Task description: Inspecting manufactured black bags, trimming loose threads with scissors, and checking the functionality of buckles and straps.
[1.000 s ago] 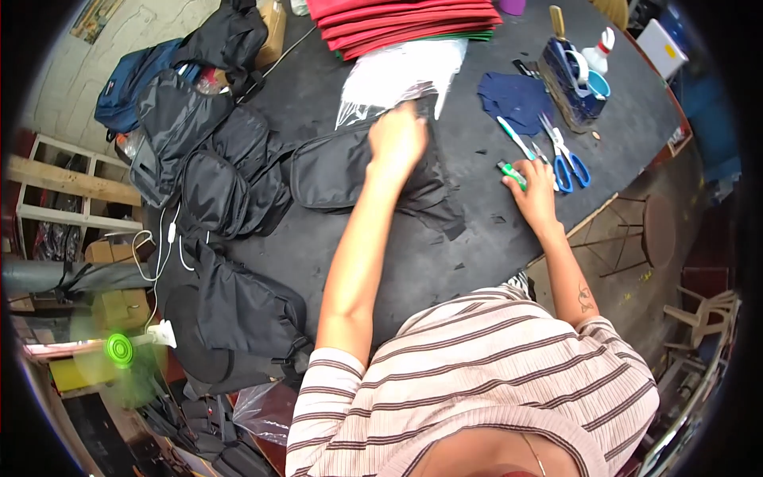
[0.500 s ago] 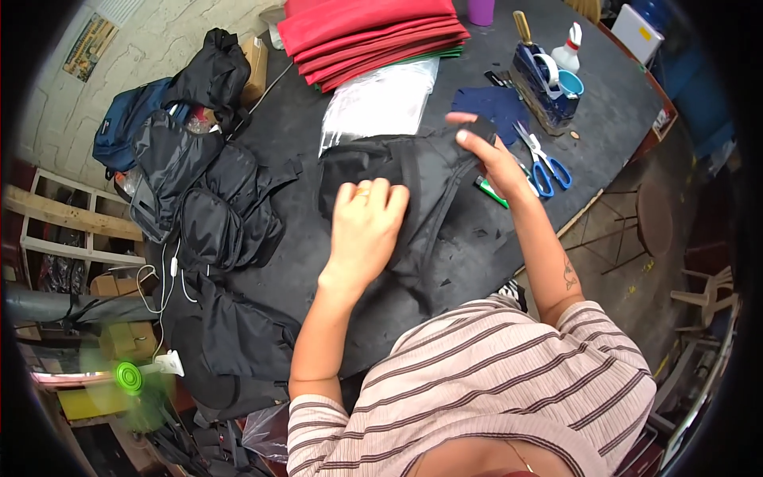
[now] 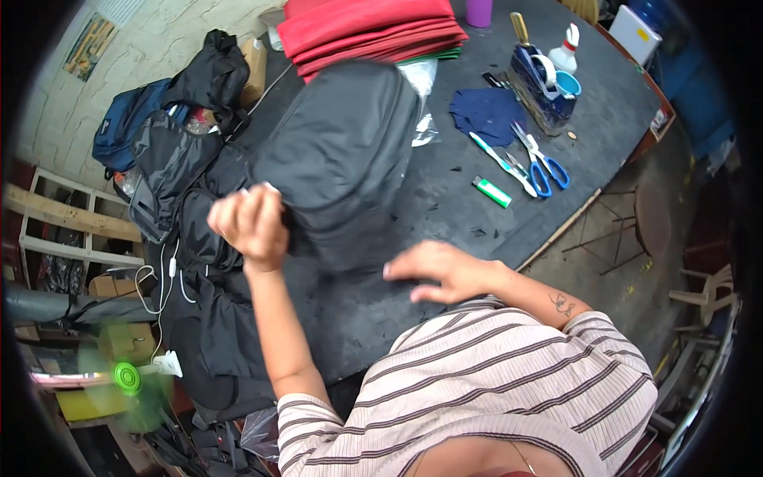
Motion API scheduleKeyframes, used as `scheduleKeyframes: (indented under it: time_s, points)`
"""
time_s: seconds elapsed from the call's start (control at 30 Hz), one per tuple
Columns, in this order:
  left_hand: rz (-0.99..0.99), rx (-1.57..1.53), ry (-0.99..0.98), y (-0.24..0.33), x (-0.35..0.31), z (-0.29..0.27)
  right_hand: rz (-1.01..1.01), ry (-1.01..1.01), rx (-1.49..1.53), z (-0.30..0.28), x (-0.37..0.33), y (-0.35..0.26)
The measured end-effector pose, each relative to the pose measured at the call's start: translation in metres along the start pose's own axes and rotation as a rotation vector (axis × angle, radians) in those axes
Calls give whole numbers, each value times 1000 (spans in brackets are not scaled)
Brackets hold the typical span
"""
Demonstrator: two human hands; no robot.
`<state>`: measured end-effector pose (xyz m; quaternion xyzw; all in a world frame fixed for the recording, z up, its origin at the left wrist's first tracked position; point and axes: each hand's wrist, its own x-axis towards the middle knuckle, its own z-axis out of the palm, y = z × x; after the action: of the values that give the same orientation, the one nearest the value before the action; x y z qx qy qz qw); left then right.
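A black backpack (image 3: 342,135) of smooth fabric lies on the dark table in front of me, its lower part smeared by motion. My left hand (image 3: 250,226) is closed at its left edge, gripping the fabric. Close to the bag's lower right side, my right hand (image 3: 437,274) has its fingers stretched out and holds nothing. Small dark scraps are scattered on the table to the right of the bag.
Folded red fabric (image 3: 366,32) is stacked at the back. To the right lie blue-handled scissors (image 3: 540,163), a toothbrush (image 3: 502,163), a green lighter (image 3: 492,192) and navy cloth (image 3: 485,115), near a tool holder (image 3: 543,87). More black bags (image 3: 211,222) crowd the left.
The backpack has been turned over and spread farther back, covering the clear plastic. My left hand moved left with its edge; my right hand let go and came down toward me.
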<state>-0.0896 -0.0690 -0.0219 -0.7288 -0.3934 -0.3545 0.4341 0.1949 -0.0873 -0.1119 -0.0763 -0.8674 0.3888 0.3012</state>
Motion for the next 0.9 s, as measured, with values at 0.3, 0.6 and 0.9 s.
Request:
scheduleKeyframes:
  time_s: [0.3, 0.6, 0.9]
  points:
    - [-849, -639, -373, 34, -6, 14, 619, 803, -641, -75, -63, 64]
    - [-535, -267, -664, 132, -35, 110, 1269, 385, -1011, -130, -89, 94]
    - [-1159, -1001, -68, 150, -14, 78, 609, 1156, -234, -120, -55, 89]
